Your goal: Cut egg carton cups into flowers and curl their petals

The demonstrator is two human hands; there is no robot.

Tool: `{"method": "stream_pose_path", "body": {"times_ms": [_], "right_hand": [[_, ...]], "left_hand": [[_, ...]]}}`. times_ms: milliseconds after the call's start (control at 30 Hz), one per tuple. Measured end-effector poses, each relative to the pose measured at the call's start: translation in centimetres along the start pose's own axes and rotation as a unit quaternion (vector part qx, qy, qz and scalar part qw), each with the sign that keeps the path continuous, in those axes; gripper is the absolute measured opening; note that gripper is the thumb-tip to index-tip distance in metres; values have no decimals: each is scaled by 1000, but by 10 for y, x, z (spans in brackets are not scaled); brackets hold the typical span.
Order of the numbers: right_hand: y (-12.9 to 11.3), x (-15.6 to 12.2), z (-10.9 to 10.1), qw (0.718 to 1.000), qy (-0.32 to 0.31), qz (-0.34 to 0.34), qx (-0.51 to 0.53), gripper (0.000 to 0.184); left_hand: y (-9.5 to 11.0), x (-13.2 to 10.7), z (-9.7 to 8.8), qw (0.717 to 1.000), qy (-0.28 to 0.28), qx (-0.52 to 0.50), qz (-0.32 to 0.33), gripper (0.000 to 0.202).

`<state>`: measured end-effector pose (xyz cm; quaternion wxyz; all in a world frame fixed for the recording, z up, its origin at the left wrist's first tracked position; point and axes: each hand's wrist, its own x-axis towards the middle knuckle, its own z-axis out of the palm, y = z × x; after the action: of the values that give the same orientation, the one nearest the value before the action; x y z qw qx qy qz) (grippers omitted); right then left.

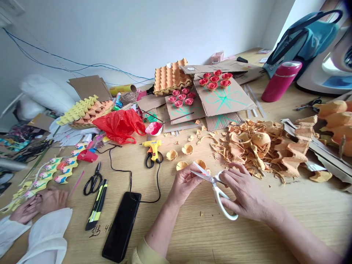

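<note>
While the right hand point(243, 190) grips white-handled scissors point(213, 180), fingers curled round the handles, the parted blades reach across to the left fingertips. Left hand point(183, 186) has thumb and fingers drawn together at the blades; cannot tell what they pinch, hidden there. Just beyond the left fingers: two egg-carton cups point(181, 165), partly covered by the hand; slightly farther off, two layered carton blossoms point(187, 149). Left of those fingers, yellow hot glue gun point(154, 146); nearer the person on that side, black smartphone point(121, 227), utility knife point(96, 205) and black-handled scissors point(93, 181). Beyond the right fingers, heaped carton scraps point(242, 146). Well past both hands' fingers, red carton roses point(181, 97) sit on cardboard marked in green; pink-red thermos point(282, 81) stands far beyond the right fingers. Well left of the left fingers, a co-worker's hands point(55, 200) rest close together, near painted carton strips point(66, 170).
</note>
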<state>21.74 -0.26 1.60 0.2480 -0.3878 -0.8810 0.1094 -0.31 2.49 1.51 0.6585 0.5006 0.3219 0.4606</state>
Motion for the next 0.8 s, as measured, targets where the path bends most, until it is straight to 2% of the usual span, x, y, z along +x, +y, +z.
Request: {"method": "stream_pose_path", "body": {"times_ms": [167, 367, 800], "right_hand": [[0, 0, 0, 1000, -5, 5, 2, 18], [1, -1, 1, 1000, -12, 7, 1, 24], [1, -1, 0, 999, -23, 2, 32, 25]], "left_hand": [[4, 0, -1, 998, -22, 53, 31, 12], [5, -1, 0, 997, -34, 64, 33, 10], [12, 0, -4, 993, 6, 117, 6, 19]]}}
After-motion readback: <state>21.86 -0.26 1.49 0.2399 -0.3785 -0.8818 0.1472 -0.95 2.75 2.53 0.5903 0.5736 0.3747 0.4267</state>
